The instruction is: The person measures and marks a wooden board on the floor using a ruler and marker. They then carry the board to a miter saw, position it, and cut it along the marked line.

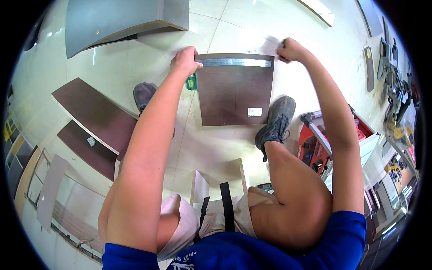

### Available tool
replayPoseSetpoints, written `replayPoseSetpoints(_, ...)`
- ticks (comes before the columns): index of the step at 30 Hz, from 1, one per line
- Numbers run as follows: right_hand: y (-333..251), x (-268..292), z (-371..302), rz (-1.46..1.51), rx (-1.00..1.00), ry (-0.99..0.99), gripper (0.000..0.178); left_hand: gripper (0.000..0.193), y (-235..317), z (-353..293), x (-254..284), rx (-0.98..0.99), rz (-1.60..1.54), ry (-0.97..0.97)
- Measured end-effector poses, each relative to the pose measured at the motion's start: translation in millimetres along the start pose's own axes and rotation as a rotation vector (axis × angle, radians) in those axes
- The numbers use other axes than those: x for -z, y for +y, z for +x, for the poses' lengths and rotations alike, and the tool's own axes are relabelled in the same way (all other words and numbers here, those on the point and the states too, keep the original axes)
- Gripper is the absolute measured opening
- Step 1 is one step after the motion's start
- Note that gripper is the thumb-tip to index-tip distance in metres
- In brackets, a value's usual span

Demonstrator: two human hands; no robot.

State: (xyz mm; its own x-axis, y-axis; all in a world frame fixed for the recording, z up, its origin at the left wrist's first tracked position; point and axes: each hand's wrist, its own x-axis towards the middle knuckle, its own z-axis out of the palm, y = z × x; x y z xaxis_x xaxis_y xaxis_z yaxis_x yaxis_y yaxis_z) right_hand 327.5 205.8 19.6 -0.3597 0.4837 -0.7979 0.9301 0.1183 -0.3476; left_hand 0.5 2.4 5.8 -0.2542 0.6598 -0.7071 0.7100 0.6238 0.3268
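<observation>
Between my shoes stands a dark brown board [234, 96] with a small white label near its close edge. Across its far end lies a silver metal ruler [236, 62]. My left hand [185, 61] is closed on the board's far left corner, its thumb by the ruler's left end. Just past the far right corner, apart from the board, is my right hand [293, 50], its fingers curled and slightly blurred. A dark bit shows at its fingertips, too unclear to name. Beside the board's left edge, below my left hand, sits a green object [191, 82], partly hidden.
A grey cabinet piece [121, 20] stands at the far left. Brown panels joined together [92, 110] rest left of my leg. A red toolbox [310, 146] is beside my right leg. Several tools [396, 85] lie along the right. A pale-edged wooden frame [243, 175] is between my knees.
</observation>
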Motion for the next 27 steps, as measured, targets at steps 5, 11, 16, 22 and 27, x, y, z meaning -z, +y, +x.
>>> replayPoseSetpoints(5, 40, 22, -27, 0.338, -0.138, 0.060, 0.025, 0.052, -4, -1, 1, 0.001, 0.015, 0.015)
replayPoseSetpoints(11, 17, -10, -11, 0.533, 0.031, 0.057, 0.024, 0.053, 2, 4, -6, -0.006, 0.003, 0.011)
replayPoseSetpoints(16, -53, -45, 10, 0.421, 0.187, -0.067, 0.024, 0.053, -8, 4, -3, -0.003, 0.002, 0.010)
replayPoseSetpoints(22, -78, -66, 28, 0.260, 0.275, -0.074, 0.029, 0.053, -4, 4, -7, -0.042, 0.003, 0.037)
replayPoseSetpoints(27, -80, -53, 18, 0.123, 0.261, -0.079, 0.030, 0.052, -8, 8, -8, -0.044, -0.016, 0.022)
